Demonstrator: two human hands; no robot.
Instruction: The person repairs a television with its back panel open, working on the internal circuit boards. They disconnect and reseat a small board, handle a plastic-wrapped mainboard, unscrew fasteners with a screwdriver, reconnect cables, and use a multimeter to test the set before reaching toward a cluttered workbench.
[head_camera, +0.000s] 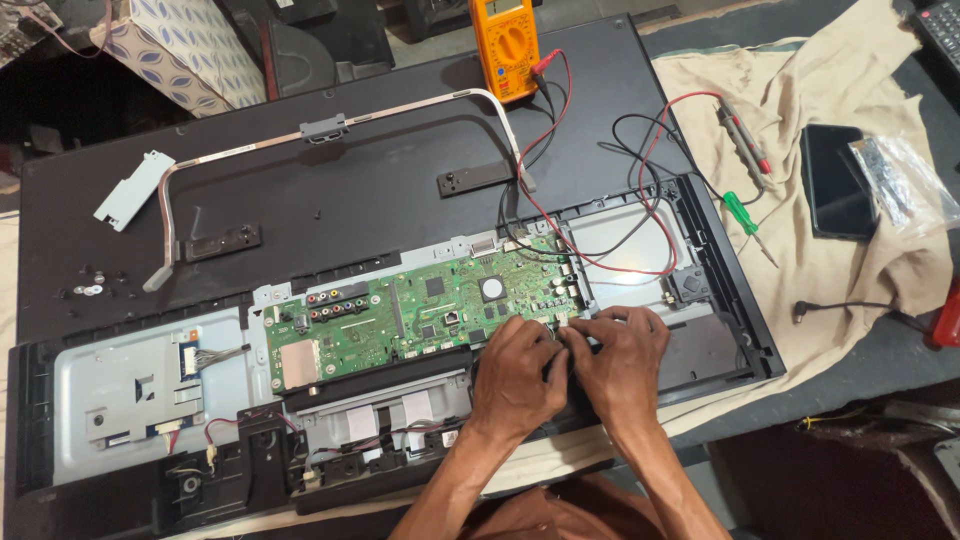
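My left hand (520, 375) and right hand (618, 352) pinched, seemingly, a connector at the green circuit board (420, 310) inside the opened television shell (120, 215).

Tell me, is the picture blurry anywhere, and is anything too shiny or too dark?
In the head view, the green circuit board is sharp; the left hand and right hand look only slightly soft; a bright glare patch sits on the metal panel behind the wires; the top left corner is lost in dark shadow.

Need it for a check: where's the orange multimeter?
Head view, top centre: the orange multimeter lies on the black back panel, above the green circuit board, red and black leads attached.
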